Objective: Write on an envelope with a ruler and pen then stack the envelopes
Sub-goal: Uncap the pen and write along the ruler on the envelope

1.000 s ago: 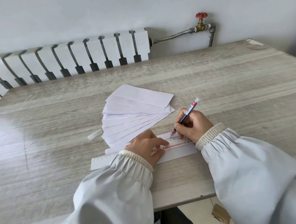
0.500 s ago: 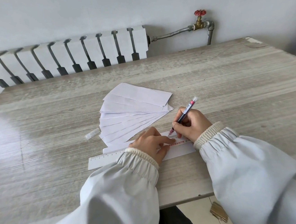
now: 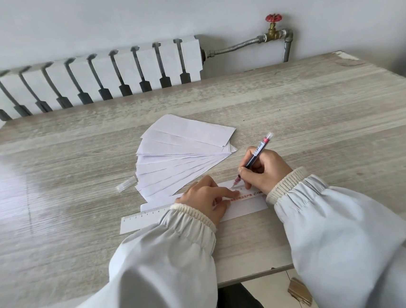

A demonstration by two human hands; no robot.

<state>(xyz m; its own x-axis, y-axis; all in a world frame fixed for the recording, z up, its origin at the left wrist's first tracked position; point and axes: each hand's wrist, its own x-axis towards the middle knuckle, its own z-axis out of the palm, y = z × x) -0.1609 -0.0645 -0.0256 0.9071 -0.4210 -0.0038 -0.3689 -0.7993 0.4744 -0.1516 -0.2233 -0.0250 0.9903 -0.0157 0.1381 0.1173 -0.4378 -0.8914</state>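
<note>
Step in hand, as judged: ruling a line on the envelope [image 3: 156,205] along the upper edge of the ruler [image 3: 144,221].

Called for firm, even downward pressure from the left grip [image 3: 202,198], with fingertips back from the ruled edge. Called also for one unbroken stroke, with the tip of the pen [image 3: 256,155] tight against that edge. Risked a skewed line if the ruler slid on the paper.

Found the left grip at lower centre of the frame, pressing flat on the ruler and clasping nothing. Found the right grip [image 3: 264,170] just to its right, clamped round the pen barrel.

Located the envelope beneath the ruler and under both grips, with a narrow strip showing above the ruler. Located the pen tip on that strip, just beside the left fingertips.

Noted the fanned envelopes [image 3: 185,160] just above, toward centre frame, and the pen cap [image 3: 126,184] left of them on the table [image 3: 317,118].
</note>
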